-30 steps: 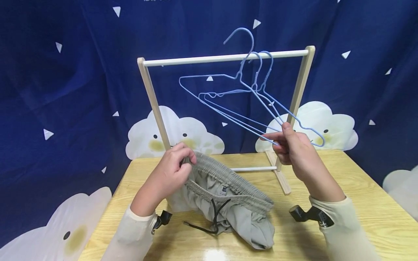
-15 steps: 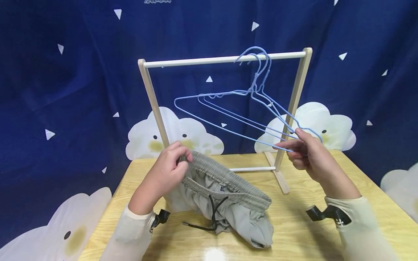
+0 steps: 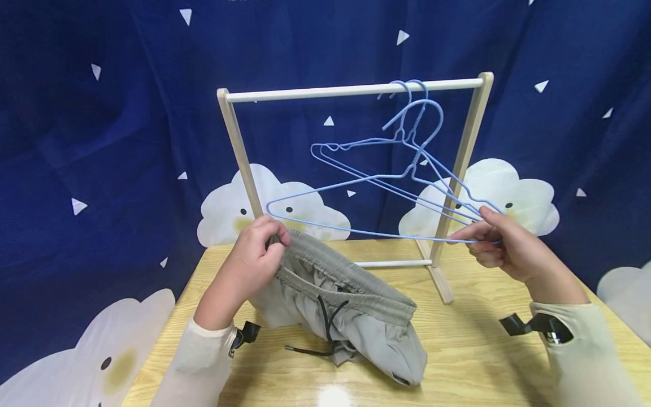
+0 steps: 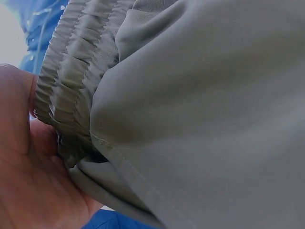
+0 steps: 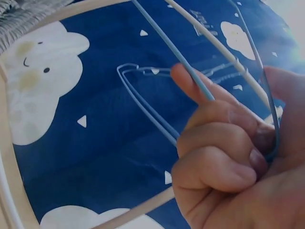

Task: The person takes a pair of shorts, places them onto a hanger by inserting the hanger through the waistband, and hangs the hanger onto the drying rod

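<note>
My left hand (image 3: 252,251) grips the elastic waistband (image 4: 71,71) of a pair of grey drawstring shorts (image 3: 376,339), holding that end up while the rest slumps on the table. The waist opening gapes upward, and black cords (image 3: 328,319) hang at its front. In my right hand (image 3: 508,249) is one blue wire hanger (image 3: 330,227), gripped at its right corner; its hook points up and its left end reaches over toward the shorts. Curled fingers (image 5: 214,143) wrap the hanger wire in the right wrist view. Two more blue hangers (image 3: 351,146) hang from the rack's bar behind.
A wooden rack (image 3: 470,130) with a white top rail (image 3: 305,94) stands at the back of the wood-grain table (image 3: 468,350). Its right foot (image 3: 441,285) extends toward me. Behind it hangs a dark blue curtain (image 3: 127,141) with white clouds and triangles.
The held hanger has come down off rail height and toward me, as my right hand moved right and slightly down. My left hand has shifted a little left with the waistband.
</note>
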Demonstrator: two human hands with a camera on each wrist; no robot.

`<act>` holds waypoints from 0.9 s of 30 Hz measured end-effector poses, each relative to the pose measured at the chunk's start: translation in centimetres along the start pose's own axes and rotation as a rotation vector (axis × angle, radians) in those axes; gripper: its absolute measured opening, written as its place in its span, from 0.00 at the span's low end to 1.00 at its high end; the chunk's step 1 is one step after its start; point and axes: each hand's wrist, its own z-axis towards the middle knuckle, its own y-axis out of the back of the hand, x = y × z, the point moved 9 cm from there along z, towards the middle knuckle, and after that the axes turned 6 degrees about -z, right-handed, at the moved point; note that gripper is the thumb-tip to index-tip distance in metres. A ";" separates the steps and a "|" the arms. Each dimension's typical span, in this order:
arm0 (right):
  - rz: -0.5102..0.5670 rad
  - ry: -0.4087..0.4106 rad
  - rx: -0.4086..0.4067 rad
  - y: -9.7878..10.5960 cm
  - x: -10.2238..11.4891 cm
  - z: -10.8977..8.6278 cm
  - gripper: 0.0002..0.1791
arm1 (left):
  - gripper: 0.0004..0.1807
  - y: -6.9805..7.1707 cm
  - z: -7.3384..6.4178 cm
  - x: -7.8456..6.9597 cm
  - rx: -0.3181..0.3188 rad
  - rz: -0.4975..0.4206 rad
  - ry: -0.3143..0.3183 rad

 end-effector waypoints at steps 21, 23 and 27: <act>0.059 -0.077 0.120 0.1 -1.8 -0.3 0.42 | 0.12 1.3 0.1 0.3 -0.060 -0.013 0.036; 0.060 -0.080 0.118 -0.3 -1.8 -0.1 0.41 | 0.13 1.2 0.0 0.1 -0.053 -0.018 0.032; 0.031 -0.102 0.082 -0.8 -1.9 0.4 0.41 | 0.13 1.1 -0.1 -0.3 -0.048 -0.021 0.023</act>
